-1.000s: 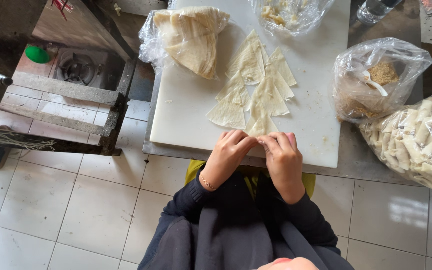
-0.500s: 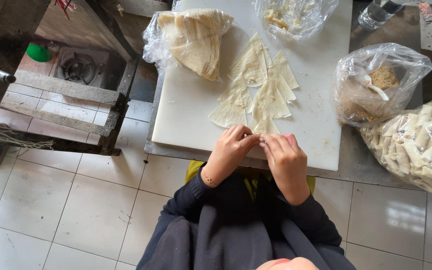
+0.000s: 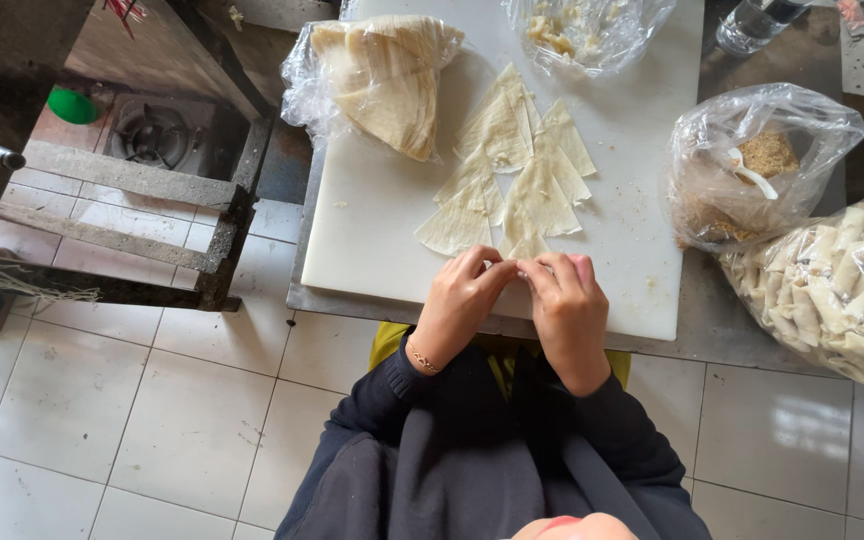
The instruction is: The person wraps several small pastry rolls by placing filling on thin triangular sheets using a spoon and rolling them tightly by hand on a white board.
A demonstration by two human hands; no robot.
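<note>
Two hands meet at the near edge of a white board point(image 3: 372, 240), fingertips pinched together on a small pastry piece point(image 3: 508, 264) that is mostly hidden between them. Left hand point(image 3: 457, 305) curls in from the left, gold bracelet point(image 3: 422, 360) on the wrist; right hand point(image 3: 567, 310) curls in from the right, fingers bent over the same piece. Both closed on it, fingers touching. Just beyond the fingertips, loose triangle wrappers point(image 3: 512, 170) lie fanned on the board, overlapping. Far left corner of the board: plastic bag with a stack of wrappers point(image 3: 387, 80), folded wedge shape. Far edge: another bag with pale filling point(image 3: 582, 30), partly cut off. Right of the board on the metal tabletop point(image 3: 752, 330): bag of brown crumbs point(image 3: 752, 160) with a white spoon point(image 3: 752, 175) inside, and next to it, touching, a bag of rolled pastries point(image 3: 842, 285). Clear bottle point(image 3: 752, 25) at the top edge. Left of the tabletop, lower down, a gas burner point(image 3: 147, 135) and a green lid point(image 3: 72, 105). Dark sleeves below, white tile floor point(image 3: 122, 420).
</note>
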